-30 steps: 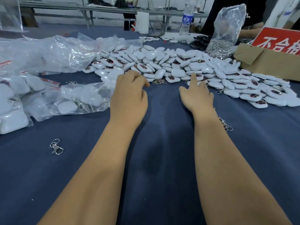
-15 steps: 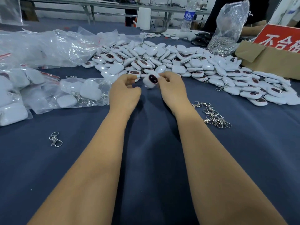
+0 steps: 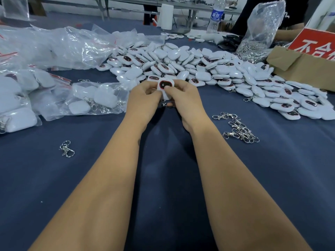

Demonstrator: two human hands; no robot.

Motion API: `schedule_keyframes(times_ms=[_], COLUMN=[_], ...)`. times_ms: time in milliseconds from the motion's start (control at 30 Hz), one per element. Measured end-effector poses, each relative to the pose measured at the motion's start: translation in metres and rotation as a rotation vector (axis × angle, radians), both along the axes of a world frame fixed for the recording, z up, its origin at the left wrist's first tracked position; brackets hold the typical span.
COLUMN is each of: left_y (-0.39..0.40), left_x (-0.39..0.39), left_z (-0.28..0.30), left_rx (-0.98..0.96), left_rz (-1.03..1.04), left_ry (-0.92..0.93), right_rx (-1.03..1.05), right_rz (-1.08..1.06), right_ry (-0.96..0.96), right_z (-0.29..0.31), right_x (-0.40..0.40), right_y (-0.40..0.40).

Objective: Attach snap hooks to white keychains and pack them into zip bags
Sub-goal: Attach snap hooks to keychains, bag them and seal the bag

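Both hands came back off the pile; left hand (image 3: 145, 98) and right hand (image 3: 183, 98) now pinch one keychain (image 3: 165, 85) between curled fingers, upright, hook end toward me.

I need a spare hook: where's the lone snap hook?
In the head view, the lone snap hook lies on the blue cloth, left of the left forearm, below the packed zip bags.

Red sign (image 3: 316, 44) w/ white chars "不合", rest cut off; bottle label (image 3: 215, 15) unreadable.

Keychain pile (image 3: 199, 69) behind hands; filled bags (image 3: 94, 98) left; hooks (image 3: 239, 129) right.
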State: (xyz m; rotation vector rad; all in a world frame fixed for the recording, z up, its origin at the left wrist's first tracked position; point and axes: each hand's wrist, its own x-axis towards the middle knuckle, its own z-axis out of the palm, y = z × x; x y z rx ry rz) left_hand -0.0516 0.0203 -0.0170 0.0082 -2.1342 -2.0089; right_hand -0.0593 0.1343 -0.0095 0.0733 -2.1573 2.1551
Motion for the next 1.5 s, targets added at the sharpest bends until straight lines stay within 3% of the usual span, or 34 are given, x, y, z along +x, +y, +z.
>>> schedule_keyframes(times_ms=[167, 367, 700, 1500], left_y=[-0.0005, -0.0005, -0.0018, -0.0039], left_x=[-0.0003, 0.0009, 0.0018, 0.0063], left_z=[0.0025, -0.0009, -0.0007, 0.0036], left_rx=[0.081, 0.042, 0.036, 0.054], left_rz=[-0.014, -0.035, -0.030, -0.084], left_ry=[-0.009, -0.006, -0.009, 0.032], right_rx=[-0.066, -0.116, 0.002, 0.042], right_rz=[0.028, -0.006, 0.002, 0.005], right_ry=[0.033, 0.013, 0.015, 0.006], right_z=[-0.0017, -0.0041, -0.0072, -0.0011], right_x=[0.0018, 0.0008, 0.0002, 0.0039], right_y=[0.0021, 0.0058, 0.0040, 0.0016])
